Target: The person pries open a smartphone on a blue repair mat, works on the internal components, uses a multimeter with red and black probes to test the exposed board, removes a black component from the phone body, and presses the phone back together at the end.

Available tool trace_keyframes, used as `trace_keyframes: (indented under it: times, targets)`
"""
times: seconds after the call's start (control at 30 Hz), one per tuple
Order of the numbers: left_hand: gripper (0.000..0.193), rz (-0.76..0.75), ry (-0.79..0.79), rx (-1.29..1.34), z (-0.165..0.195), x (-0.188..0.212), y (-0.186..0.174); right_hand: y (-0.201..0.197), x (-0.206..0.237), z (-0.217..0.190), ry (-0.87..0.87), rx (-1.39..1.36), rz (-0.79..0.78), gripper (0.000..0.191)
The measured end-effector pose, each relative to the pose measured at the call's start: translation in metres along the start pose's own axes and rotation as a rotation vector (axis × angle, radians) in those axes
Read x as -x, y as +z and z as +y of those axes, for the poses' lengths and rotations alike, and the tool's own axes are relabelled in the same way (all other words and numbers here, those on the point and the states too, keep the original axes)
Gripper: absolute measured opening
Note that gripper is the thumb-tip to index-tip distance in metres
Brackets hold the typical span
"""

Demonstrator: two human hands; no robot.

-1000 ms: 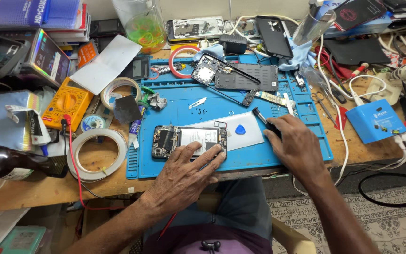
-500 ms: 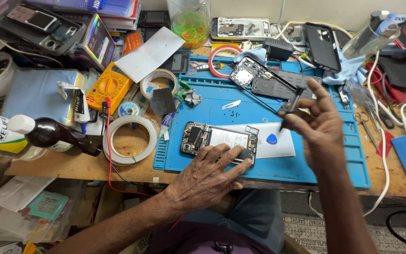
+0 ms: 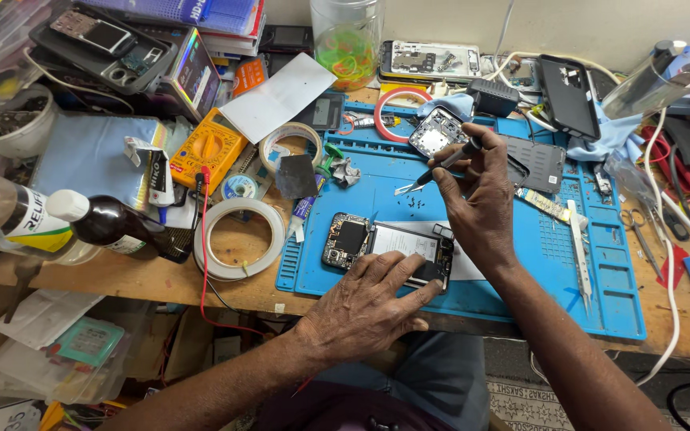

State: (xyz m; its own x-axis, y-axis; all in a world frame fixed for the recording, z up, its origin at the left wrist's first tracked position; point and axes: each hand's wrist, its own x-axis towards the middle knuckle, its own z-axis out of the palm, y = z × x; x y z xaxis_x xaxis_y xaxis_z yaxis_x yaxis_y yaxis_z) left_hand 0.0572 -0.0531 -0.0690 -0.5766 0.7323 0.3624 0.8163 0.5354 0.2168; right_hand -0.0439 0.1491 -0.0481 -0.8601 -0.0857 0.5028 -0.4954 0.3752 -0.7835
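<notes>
**Two hands at the bench: one pinning an opened phone, one lifting a fine screwdriver**

Two hands are working over the blue repair mat (image 3: 473, 279) right now. The left hand (image 3: 373, 299) is lying flat and open, fingers spread, pressing down on the near end of the opened phone (image 3: 385, 249), which is resting back-side up on the mat's front half with its circuit board and pale battery exposed. The right hand (image 3: 481, 191) is closing thumb and fingertips around a slim dark screwdriver (image 3: 445, 164), holding it above the mat with the tip angling down to the left, just in front of a second stripped phone frame (image 3: 438, 132).

That opened phone is looking light and stiff, but fragile: bare board, thin connectors, a soft battery that should not be bent or pricked. Judging from here, the safe hold is by the long side edges or flat pressure on the frame, as the left palm is doing, not on the components. The screwdriver is thin and smooth, best pinched near its collar for control. Tiny dark specks, possibly screws, are lying loose on the mat beside the tip (image 3: 417, 203); those would scatter easily.

Against half a second ago, the right hand is sitting lower and nearer the phone, and the screwdriver is showing clearly in its pinch. The left hand is staying planted on the phone, which has not shifted on the mat. The view itself is swinging slightly left.
</notes>
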Motion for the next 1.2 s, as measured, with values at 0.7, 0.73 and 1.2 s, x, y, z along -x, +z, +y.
trace_keyframes:
  times: [0.7, 0.73, 1.2]
  targets:
    - [0.053, 0.024, 0.009, -0.014, -0.002, 0.002, 0.007, -0.024, 0.016, 0.013, 0.060, 0.035, 0.091, 0.058]
    - [0.053, 0.025, 0.009, -0.011, -0.001, 0.001, 0.006, -0.024, 0.015, 0.012, 0.069, 0.036, 0.090, 0.058]
    - [0.047, 0.061, 0.010, 0.061, 0.000, 0.000, -0.006, -0.049, 0.100, -0.013, 0.000, -0.245, 0.226, 0.061]
